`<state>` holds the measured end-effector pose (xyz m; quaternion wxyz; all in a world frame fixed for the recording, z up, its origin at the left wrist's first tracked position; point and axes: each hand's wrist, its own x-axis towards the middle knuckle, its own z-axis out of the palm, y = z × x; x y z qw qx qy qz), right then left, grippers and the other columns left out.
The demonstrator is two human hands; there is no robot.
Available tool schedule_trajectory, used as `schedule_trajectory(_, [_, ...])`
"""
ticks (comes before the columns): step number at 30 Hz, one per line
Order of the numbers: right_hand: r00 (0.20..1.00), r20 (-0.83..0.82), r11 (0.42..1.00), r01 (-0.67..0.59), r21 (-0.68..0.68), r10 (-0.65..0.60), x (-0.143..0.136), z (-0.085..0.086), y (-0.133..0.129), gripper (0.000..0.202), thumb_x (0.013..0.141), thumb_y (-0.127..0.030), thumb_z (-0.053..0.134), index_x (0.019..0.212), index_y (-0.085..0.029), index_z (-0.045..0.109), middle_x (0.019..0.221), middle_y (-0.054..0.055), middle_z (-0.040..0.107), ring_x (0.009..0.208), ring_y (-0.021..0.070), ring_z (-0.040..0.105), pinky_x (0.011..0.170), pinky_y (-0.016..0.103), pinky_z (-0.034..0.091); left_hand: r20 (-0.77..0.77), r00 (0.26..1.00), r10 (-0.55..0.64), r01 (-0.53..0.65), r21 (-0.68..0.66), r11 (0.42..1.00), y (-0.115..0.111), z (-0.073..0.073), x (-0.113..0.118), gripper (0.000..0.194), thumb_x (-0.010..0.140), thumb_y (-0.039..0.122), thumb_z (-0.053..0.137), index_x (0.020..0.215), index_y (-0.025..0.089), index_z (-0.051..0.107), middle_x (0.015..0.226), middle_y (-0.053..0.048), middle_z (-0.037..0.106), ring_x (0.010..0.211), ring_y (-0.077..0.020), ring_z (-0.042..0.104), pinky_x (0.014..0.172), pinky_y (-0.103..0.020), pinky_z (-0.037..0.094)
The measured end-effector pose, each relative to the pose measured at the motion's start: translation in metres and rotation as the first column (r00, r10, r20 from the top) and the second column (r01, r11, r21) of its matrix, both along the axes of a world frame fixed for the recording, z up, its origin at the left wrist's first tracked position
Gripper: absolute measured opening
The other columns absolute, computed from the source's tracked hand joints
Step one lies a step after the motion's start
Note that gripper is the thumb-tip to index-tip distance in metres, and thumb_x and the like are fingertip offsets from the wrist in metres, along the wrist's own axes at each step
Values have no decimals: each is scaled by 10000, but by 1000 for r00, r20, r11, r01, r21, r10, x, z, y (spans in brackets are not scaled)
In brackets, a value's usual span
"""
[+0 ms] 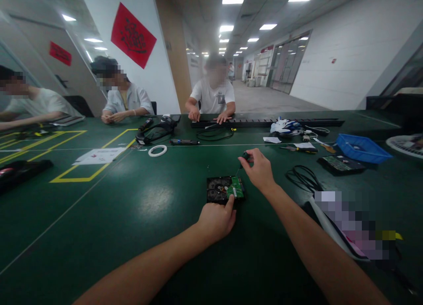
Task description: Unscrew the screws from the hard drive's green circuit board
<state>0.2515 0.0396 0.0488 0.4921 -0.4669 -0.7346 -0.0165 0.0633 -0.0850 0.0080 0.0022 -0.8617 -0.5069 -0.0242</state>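
Note:
A black hard drive point(216, 189) with a green circuit board point(235, 186) facing up lies on the green table. My right hand point(257, 167) pinches the dark handle of a small screwdriver point(245, 155), whose thin shaft slants down to the board's upper part. My left hand point(216, 219) is at the drive's near edge. Its index finger points out and presses on the lower part of the board, while the other fingers are curled, with nothing seen in them.
Behind the drive lie a white tape ring point(157, 151) and a dark pen-like tool point(185, 142). To the right are pliers point(302, 149), a blue tray point(363, 149), another drive point(342, 163) and a coiled black cable point(302, 178). Several people sit around the table.

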Motion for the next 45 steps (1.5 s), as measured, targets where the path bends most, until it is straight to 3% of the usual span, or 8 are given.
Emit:
schedule_trajectory(9, [998,57,999,-29,36,27,-1,3,-4,276,932,-336,536,1170,-203,573,1074,127,644,879,256,653,812,430,556,-4,1000,3,-3,-23,1000,0,4,-1,573,981,361,403,1497,113,366,890,-144,736,776,-271,717,716,-390,546])
schedule_trajectory(15, [999,8,999,-36,33,36,0,2,-1,247,913,-353,574,1121,-219,569,1149,121,636,915,256,649,802,428,566,6,1000,6,-6,-28,1000,0,4,0,568,984,368,413,1494,122,374,903,-145,735,779,-264,716,725,-383,542])
schedule_trajectory(21, [998,56,999,-13,42,10,-1,5,-3,201,917,-358,575,1051,-208,579,1012,100,648,877,248,642,800,403,546,-19,1000,23,-24,-29,999,1,1,1,583,975,372,414,1501,124,371,889,-142,735,767,-277,712,701,-391,544])
schedule_trajectory(35, [998,50,999,-40,33,38,-1,6,-4,192,915,-296,547,1088,-218,571,1082,106,648,912,247,640,820,394,539,-1,1000,13,-13,-40,999,-1,8,0,568,983,367,399,1494,120,376,892,-144,736,774,-273,715,700,-384,543])
schedule_trajectory(45, [995,97,999,-14,36,11,-4,9,-9,208,938,-312,517,1108,-213,587,1077,111,633,926,249,627,817,388,519,0,1000,2,-2,-36,999,0,4,0,579,985,371,408,1505,120,355,881,-144,733,739,-267,713,688,-379,541])
